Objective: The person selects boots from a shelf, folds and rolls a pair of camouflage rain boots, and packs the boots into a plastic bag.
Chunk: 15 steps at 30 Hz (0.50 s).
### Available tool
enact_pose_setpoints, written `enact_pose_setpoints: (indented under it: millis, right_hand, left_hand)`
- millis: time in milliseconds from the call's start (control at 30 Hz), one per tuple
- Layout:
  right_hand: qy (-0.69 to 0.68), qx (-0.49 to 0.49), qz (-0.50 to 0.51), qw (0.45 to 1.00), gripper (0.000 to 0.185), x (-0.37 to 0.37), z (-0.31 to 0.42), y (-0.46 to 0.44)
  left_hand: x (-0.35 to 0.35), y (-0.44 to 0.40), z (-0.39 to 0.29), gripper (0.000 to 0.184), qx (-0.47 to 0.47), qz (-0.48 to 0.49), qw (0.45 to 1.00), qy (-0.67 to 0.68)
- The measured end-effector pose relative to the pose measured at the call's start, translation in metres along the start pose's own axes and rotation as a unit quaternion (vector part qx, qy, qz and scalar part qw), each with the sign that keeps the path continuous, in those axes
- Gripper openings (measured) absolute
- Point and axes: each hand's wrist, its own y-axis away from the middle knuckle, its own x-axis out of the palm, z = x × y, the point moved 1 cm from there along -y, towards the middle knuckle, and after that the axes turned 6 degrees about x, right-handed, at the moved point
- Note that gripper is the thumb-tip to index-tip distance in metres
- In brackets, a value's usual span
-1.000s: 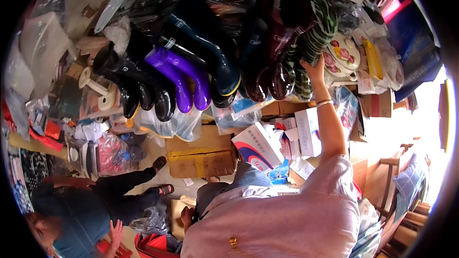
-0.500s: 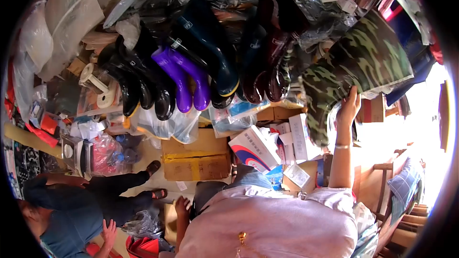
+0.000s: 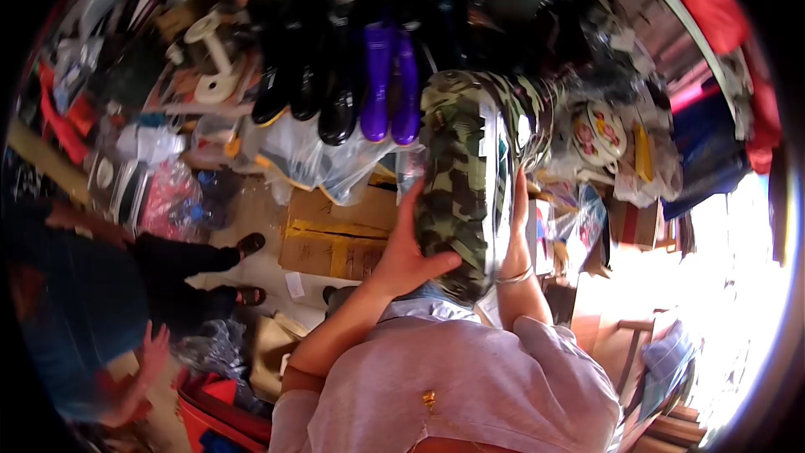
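From my remote seat, I watch the camouflage footwear held up between two bare hands, in front of the wearer's chest. The left hand grips its left side, the thumb laid across the lower front and the fingers running up along the side, spread about as wide as the thing demands. The right hand has hold of the opposite side; I see only part of it, so I cannot tell how far its fingers wrap behind. A bracelet circles that wrist. A pale strip runs lengthwise down the footwear, and blur keeps me from telling whether I have one boot or a pair.

Just left of its upper end stand purple boots, with black boots next to them. Below these, clear plastic bags bulge over the upper edge of a cardboard box banded with yellow tape. To the right I make out a white item with pink flowers. On my far left is another person in dark blue, with a red bag near them.
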Motion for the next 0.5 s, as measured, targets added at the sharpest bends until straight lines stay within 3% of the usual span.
enact_pose_setpoints:
  millis: [67, 200, 300, 400, 500]
  right_hand:
    - [-0.015, 0.066, -0.006, 0.998, 0.060, 0.021, -0.035, -0.002]
    - [0.016, 0.148, 0.043, 0.988, 0.062, 0.053, -0.088, 0.007]
    - [0.032, 0.189, 0.049, 0.980, 0.060, 0.058, -0.126, 0.009]
    - [0.044, 0.227, 0.047, 0.972, 0.058, 0.059, -0.165, 0.010]
    - [0.052, 0.261, 0.047, 0.963, 0.056, 0.060, -0.200, 0.010]
  left_hand:
    - [-0.014, 0.005, -0.035, 0.105, 0.023, -0.074, 0.995, 0.058]
    - [-0.028, 0.037, -0.070, 0.104, 0.048, -0.101, 0.994, 0.020]
    - [-0.039, 0.060, -0.093, 0.103, 0.073, -0.126, 0.988, -0.048]
    - [-0.055, 0.087, -0.109, 0.098, 0.041, -0.151, 0.971, -0.183]
    - [-0.069, 0.107, -0.113, 0.096, 0.085, -0.187, 0.940, -0.272]
